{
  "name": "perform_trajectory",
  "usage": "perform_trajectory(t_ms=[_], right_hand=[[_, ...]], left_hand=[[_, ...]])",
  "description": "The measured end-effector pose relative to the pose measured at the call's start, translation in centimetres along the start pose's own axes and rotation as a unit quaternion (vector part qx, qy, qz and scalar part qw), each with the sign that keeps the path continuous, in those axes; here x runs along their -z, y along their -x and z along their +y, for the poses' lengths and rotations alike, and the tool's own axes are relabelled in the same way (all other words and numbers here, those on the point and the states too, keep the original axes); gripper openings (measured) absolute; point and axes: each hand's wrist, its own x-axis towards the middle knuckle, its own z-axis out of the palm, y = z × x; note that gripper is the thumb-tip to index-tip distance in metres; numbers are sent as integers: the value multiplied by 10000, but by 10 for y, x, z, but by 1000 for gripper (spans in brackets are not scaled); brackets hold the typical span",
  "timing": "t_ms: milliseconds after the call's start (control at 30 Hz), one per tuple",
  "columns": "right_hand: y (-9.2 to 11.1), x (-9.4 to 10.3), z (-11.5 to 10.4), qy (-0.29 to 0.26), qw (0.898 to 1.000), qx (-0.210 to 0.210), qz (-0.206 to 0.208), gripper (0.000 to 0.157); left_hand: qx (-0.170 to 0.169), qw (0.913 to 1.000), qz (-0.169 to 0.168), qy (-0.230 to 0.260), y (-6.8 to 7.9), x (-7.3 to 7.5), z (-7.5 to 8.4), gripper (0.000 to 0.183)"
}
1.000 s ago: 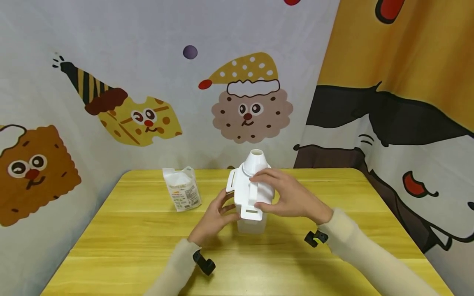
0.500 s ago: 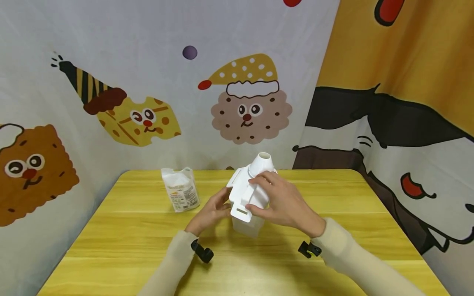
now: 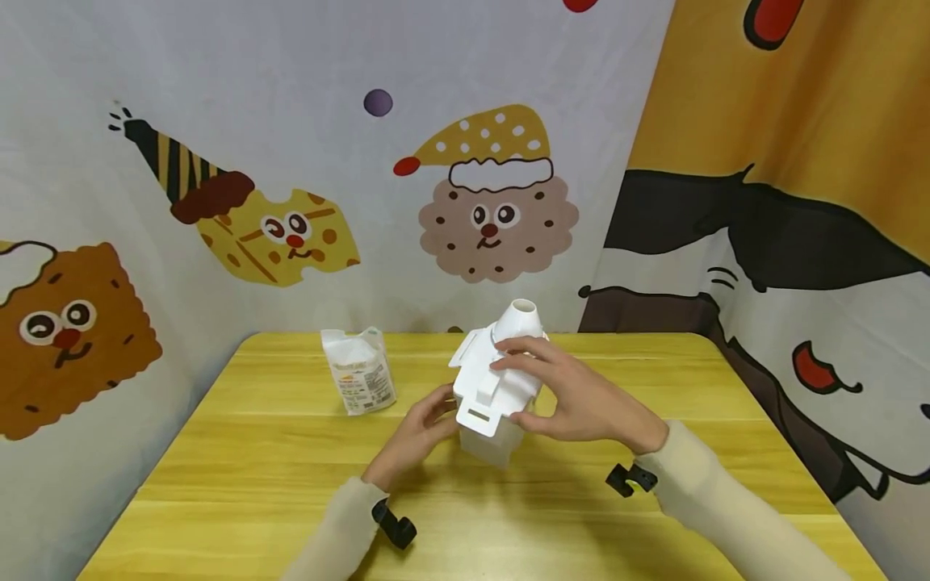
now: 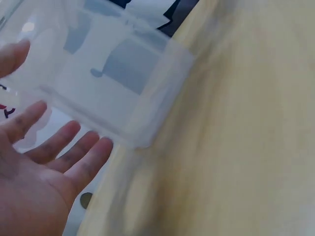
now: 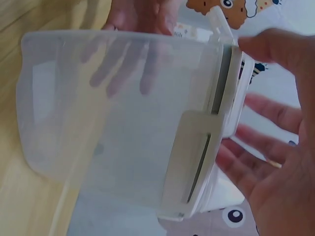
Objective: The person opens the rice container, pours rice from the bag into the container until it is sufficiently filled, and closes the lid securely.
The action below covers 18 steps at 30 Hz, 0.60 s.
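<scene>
Turned clockwise, the container lid (image 3: pixel 483 369) runs lengthwise away rightward, spout (image 3: pixel 518 323) upward.

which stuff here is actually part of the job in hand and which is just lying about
In the job:
- clear container, by the left hand
- white lid, touched by the right hand
- white cone on the lid

Just there:
- printed packet, untouched, though it might belong
- wooden table
- cartoon cloth behind

Smooth translucent plastic container (image 5: pixel 130 132) (lid (image 3: pixel 477 373) in opaque plastic), wood-grained tabletop (image 3: pixel 254 460) with faint sheen, cloth backdrop (image 3: pixel 392 234).
</scene>
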Motion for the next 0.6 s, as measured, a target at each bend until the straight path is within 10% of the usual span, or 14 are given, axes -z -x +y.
perform_trajectory(t_ms=[600], right_hand=[[-2,1,11,-80,9979,636,0,63]], left_hand=[[126,9977,651,169,3,-13,-7,50]])
